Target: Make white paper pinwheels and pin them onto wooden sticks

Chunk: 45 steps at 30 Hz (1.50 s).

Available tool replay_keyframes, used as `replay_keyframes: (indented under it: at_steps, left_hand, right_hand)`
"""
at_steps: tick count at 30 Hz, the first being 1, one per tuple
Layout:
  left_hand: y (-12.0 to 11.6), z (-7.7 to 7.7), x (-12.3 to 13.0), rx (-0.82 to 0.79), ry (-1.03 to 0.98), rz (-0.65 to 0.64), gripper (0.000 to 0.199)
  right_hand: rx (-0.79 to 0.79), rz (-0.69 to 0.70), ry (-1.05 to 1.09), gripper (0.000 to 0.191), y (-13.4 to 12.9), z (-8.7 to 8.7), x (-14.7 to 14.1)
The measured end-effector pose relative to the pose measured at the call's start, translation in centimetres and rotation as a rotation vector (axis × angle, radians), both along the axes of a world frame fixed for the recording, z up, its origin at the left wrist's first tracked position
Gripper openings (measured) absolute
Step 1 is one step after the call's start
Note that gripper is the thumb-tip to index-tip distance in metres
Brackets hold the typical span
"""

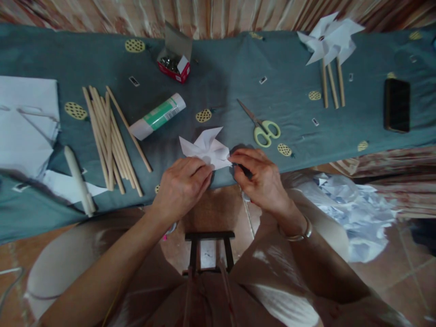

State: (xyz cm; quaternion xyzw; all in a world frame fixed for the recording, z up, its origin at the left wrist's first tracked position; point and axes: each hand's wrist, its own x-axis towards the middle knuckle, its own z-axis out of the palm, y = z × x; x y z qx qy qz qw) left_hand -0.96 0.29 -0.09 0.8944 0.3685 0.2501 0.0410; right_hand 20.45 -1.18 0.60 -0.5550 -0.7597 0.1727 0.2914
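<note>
A white paper pinwheel [208, 144] is held at the front edge of the cloth-covered table, between both hands. My left hand [184, 184] pinches its lower left part, thumb and fingers closed on the paper. At its right side, my right hand [260, 177] has thumb and index finger drawn close together by a blade tip. Whether a small item sits between those right fingertips I cannot make out. Just beyond the right hand lie scissors [264, 129] with pale green handles. A glue stick [158, 116] with a green label lies behind the left hand.
Several wooden sticks [112, 141] lie at left, near a utility knife [79, 179] and white paper sheets [25, 122]. An open red box [174, 66] of small metal pieces stands at the back. Finished pinwheels [329, 41] and a phone [397, 105] lie right. Paper scraps [354, 213] fill a bag below.
</note>
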Motion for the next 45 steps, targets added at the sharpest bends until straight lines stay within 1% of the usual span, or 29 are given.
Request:
replay_keyframes:
  at_steps: [8, 13, 18, 25, 29, 32, 37, 45]
  left_hand:
    - [-0.4, 0.4, -0.2, -0.061, -0.014, -0.051, 0.013]
    - [-0.7, 0.4, -0.1, -0.063, -0.021, -0.081, 0.011]
    - [-0.8, 0.3, -0.1, -0.085, -0.002, -0.086, 0.012]
    - [-1.0, 0.2, -0.1, -0.101, -0.023, -0.108, 0.012]
    - [-1.2, 0.1, 0.1, -0.046, -0.051, -0.09, 0.019]
    - [-1.2, 0.0, 0.3, -0.035, -0.045, -0.113, 0.024]
    - [-1.1, 0.1, 0.4, -0.055, -0.031, -0.137, 0.015]
    - [-1.0, -0.1, 0.5, -0.053, -0.081, -0.128, 0.014]
  right_hand:
    - [-0.112, 0.015, 0.162, 0.017, 0.1, 0.6, 0.5]
    - [-0.12, 0.056, 0.189, 0.011, 0.1, 0.5, 0.5]
    - [-0.144, 0.077, 0.156, 0.009, 0.2, 0.5, 0.4]
    - [-0.094, 0.045, 0.105, 0.008, 0.2, 0.0, -0.1]
    - [-0.047, 0.03, 0.042, 0.011, 0.2, -0.3, -0.6]
    - [-0.025, 0.026, 0.01, 0.011, 0.1, -0.4, -0.7]
    - [0.016, 0.004, -0.004, 0.008, -0.1, -0.6, -0.9]
    - [0.016, -0.012, 0.015, 0.011, -0.1, -0.5, -1.0]
